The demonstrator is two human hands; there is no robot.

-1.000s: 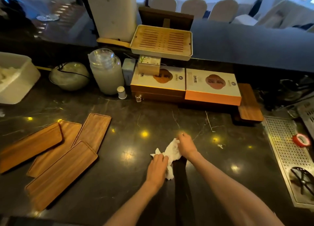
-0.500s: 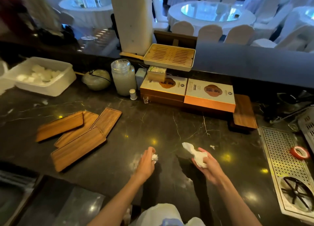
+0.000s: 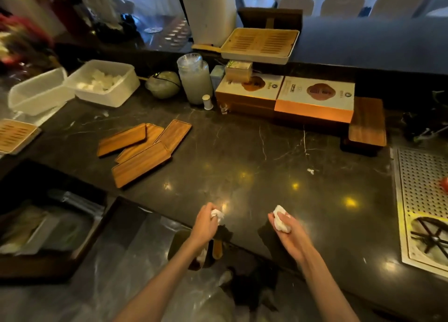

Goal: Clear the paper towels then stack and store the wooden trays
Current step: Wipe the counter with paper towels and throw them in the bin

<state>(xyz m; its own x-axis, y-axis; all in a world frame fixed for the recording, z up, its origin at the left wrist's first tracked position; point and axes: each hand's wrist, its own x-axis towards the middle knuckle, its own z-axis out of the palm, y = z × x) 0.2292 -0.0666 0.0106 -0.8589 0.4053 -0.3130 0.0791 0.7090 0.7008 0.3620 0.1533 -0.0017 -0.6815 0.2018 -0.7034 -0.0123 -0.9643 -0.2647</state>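
while both hands grip paper wads (image 3: 281, 221) | wooden trays (image 3: 143, 152) overlap far-left

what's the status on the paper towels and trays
Left hand grip shut on small white paper wad; right hand on larger crumpled white paper towel. Four flat wooden trays unstacked. Path clear.

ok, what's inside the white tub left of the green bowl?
The white tub holds a loose pile of white lumps, heaped toward its middle; too blurred to identify. Whatever lies under the pile, and the tub's floor there, is covered. A second, seemingly empty tub sits beside it.
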